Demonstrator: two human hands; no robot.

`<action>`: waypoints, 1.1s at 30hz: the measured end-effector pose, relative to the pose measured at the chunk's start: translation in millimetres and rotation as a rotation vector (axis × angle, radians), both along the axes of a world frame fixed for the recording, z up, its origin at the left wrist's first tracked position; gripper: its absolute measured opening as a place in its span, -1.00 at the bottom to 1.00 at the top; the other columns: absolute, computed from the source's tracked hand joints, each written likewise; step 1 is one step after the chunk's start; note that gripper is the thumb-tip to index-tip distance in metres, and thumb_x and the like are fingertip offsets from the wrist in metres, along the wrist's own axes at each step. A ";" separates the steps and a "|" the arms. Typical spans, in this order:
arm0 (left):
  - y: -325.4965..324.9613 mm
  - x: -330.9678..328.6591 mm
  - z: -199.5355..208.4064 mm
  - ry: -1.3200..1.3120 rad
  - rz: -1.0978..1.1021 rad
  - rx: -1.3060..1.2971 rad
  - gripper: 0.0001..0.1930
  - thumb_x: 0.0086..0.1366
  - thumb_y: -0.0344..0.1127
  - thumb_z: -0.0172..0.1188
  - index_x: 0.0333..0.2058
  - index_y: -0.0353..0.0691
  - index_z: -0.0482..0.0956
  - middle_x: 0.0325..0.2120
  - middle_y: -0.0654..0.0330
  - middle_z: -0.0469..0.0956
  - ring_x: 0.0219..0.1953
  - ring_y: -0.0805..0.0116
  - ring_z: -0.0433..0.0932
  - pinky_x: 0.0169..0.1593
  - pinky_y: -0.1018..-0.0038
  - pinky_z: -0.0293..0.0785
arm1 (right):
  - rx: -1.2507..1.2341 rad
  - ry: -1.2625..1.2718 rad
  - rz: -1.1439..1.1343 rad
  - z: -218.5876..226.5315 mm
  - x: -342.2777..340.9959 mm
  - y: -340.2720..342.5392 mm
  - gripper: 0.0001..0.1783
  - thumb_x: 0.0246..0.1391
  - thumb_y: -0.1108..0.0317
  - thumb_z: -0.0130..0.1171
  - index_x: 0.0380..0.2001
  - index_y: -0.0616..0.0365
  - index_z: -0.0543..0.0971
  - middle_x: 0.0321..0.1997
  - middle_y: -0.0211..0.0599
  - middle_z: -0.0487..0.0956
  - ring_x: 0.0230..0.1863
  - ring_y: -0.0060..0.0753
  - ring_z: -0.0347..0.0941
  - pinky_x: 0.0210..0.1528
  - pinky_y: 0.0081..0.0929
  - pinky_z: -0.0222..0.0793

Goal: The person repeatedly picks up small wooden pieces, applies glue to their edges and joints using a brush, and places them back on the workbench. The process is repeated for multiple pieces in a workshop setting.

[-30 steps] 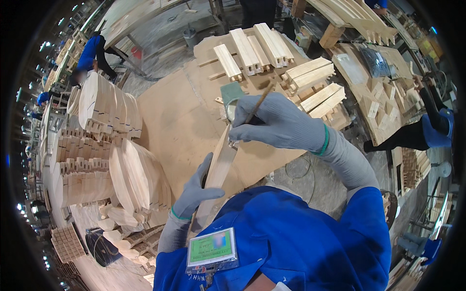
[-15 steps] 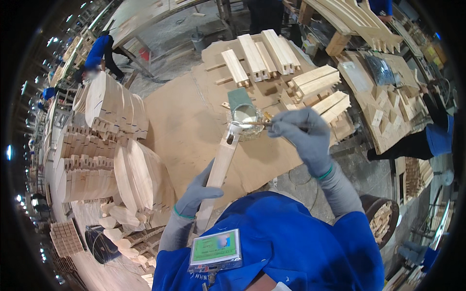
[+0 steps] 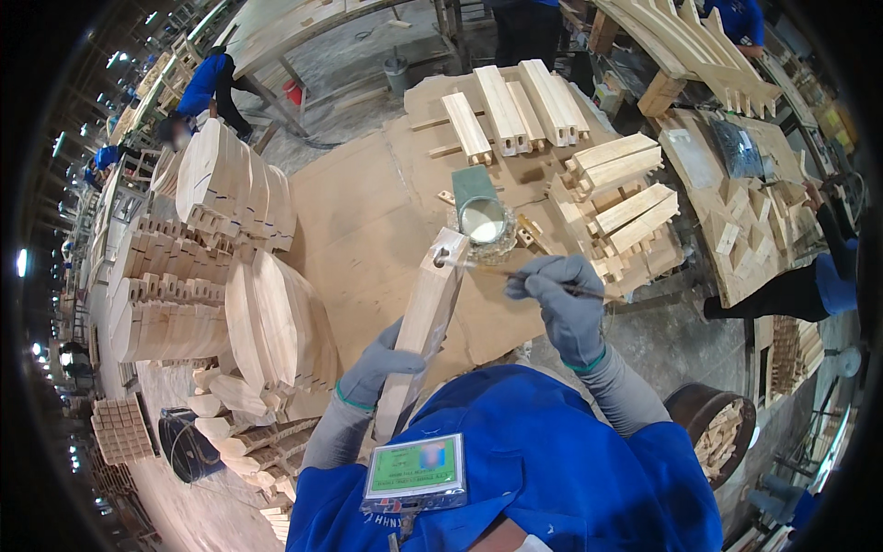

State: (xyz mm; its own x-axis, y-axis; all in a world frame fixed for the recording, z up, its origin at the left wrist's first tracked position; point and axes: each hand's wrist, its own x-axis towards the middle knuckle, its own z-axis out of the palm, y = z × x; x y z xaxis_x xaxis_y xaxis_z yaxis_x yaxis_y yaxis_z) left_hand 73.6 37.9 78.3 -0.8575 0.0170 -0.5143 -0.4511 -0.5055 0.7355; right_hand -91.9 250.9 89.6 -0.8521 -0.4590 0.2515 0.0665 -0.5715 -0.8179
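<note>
My left hand (image 3: 384, 365), in a grey glove, is wrapped round a long pale wooden piece (image 3: 425, 324), which slants up and away from my body. Near its far end is an oval slot. In the fingers of my gloved right hand (image 3: 563, 299) is a thin brush (image 3: 501, 270), its tip at that slot. Just beyond the wooden piece stands a cup of white liquid (image 3: 484, 221), probably glue, with a green flap (image 3: 473, 184) behind it. The cup's outside is crusted.
Cardboard (image 3: 368, 221) covers the table, with slotted wooden bars (image 3: 504, 110) at its far side and more bars (image 3: 635, 216) at right. Curved wooden parts (image 3: 276, 322) are stacked at left. A barrel of offcuts (image 3: 713, 428) stands lower right. Co-workers are at both sides.
My right hand has drawn the brush back from beside the cup, down to the slot. The wooden piece has turned a little, showing another face. The view has shifted slightly.
</note>
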 end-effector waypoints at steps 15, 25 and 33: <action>-27.4 0.5 -32.1 -0.217 0.238 0.009 -0.32 0.15 0.06 0.14 0.13 -0.29 0.30 -0.17 0.09 0.49 -0.21 0.26 0.52 -0.06 0.36 0.47 | 0.405 -0.058 -0.120 -65.8 -79.1 -12.6 -0.89 0.08 0.48 0.17 -0.34 0.30 0.50 -0.37 -0.29 0.57 -0.35 -0.52 0.53 -0.22 -0.58 0.51; -23.8 -7.1 -35.3 -0.089 0.495 0.118 -0.26 0.21 0.31 0.00 0.16 -0.14 0.24 -0.16 0.14 0.39 -0.24 0.26 0.51 -0.22 0.34 0.55 | 0.313 -0.223 -0.077 -105.6 -82.0 -42.4 -0.92 0.08 0.49 0.17 -0.35 0.28 0.54 -0.38 -0.34 0.57 -0.37 -0.55 0.50 -0.26 -0.62 0.44; -18.3 -40.5 -40.1 -0.014 0.667 0.262 -0.36 0.19 0.33 0.02 0.01 -0.08 0.36 -0.27 0.17 0.41 -0.43 0.24 0.53 -0.43 0.40 0.54 | 0.045 -0.566 0.012 -147.8 -102.2 -22.9 -0.83 0.17 0.48 0.06 -0.25 0.41 0.49 -0.31 -0.24 0.54 -0.29 -0.35 0.54 -0.08 -0.50 0.56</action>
